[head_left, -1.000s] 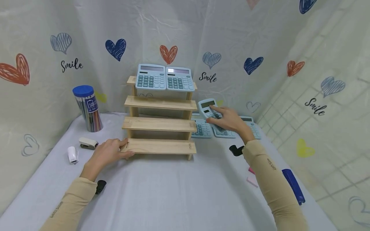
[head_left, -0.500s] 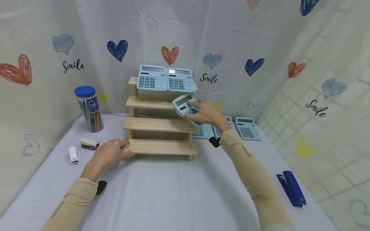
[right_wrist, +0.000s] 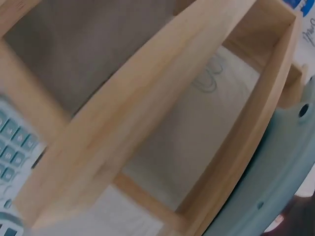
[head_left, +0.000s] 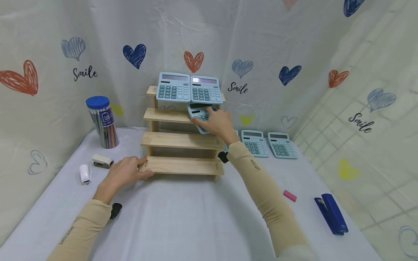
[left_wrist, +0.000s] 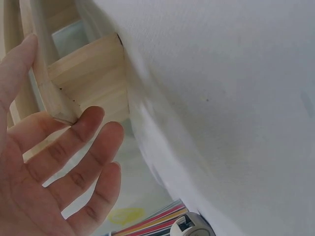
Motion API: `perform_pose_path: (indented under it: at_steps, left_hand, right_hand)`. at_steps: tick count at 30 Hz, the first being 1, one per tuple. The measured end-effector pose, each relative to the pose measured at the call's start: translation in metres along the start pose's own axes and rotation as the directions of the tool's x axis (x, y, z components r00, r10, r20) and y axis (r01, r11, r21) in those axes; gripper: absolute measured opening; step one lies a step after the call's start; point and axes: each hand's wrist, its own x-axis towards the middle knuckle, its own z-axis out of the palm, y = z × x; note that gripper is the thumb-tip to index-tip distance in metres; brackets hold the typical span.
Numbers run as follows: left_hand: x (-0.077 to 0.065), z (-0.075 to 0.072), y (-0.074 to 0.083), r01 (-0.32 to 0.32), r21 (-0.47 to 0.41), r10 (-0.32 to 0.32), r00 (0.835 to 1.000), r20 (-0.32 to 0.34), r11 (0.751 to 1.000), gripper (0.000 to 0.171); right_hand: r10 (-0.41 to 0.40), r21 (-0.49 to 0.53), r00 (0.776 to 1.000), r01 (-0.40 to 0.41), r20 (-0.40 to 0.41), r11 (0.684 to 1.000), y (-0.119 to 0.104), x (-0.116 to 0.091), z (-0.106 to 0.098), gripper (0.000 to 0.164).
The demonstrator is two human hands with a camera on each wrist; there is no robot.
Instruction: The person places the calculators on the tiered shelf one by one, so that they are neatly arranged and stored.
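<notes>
A light-blue calculator (head_left: pixel 199 113) is in my right hand (head_left: pixel 217 122), thumb and fingers on it, at the right end of the second shelf from the top. In the right wrist view, the calculator's underside (right_wrist: pixel 275 162) slants along a shelf board. My left hand (head_left: pixel 125 172) grips the left end of the lowest step of a four-tier wooden display rack (head_left: pixel 183 165). The left wrist view has the thumb and fingertips on either side of the board end (left_wrist: pixel 61 105). Two calculators (head_left: pixel 173 87) sit side by side on the top tier.
More calculators (head_left: pixel 254 143) lie right of the rack, one partly behind the right wrist. A pencil tub (head_left: pixel 103 123), a beige stapler (head_left: pixel 102 161) and a small white object (head_left: pixel 85 174) stand left. A pink eraser (head_left: pixel 290 195) and a blue stapler (head_left: pixel 331 214) lie right.
My right hand has carried the calculator left from above the row on the table to the rack's second tier. My left hand has stayed on the lowest step.
</notes>
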Motion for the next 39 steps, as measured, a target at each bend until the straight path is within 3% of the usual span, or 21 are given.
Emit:
perform_pose_path:
  at_steps: [3, 10, 18, 27, 33, 39]
  left_hand:
    - [0.0, 0.0, 0.0, -0.003, 0.0, 0.003, 1.0, -0.004, 1.0, 0.081]
    - [0.001, 0.001, -0.001, -0.004, 0.01, 0.004, 1.0, 0.001, 1.0, 0.081]
    - [0.0, 0.001, -0.001, 0.007, 0.014, -0.007, 1.0, 0.018, 1.0, 0.083]
    - [0.001, 0.002, 0.001, -0.003, 0.02, 0.002, 1.0, 0.021, 1.0, 0.082]
    - [0.001, 0.001, 0.002, 0.001, 0.016, -0.002, 1.0, 0.02, 1.0, 0.082]
    - [-0.001, 0.0, 0.0, 0.009, 0.016, -0.009, 1.0, 0.017, 1.0, 0.082]
  right_hand:
    - [0.02, 0.009, 1.0, -0.02, -0.008, 1.0, -0.013, 0.001, 0.004, 0.096]
    - [-0.082, 0.032, 0.995, 0.08, 0.064, 0.996, -0.036, 0.0, 0.01, 0.087]
    - [-0.142, 0.103, 0.99, 0.139, 0.016, 0.985, -0.061, 0.004, 0.022, 0.085]
    - [-0.186, 0.044, 0.982, 0.185, 0.011, 0.982, -0.091, 0.018, 0.03, 0.083]
    - [-0.192, 0.042, 0.981, 0.192, -0.003, 0.98, -0.093, 0.018, 0.033, 0.084]
    - [-0.19, 0.08, 0.982, 0.189, 0.006, 0.979, -0.074, 0.006, 0.035, 0.096]
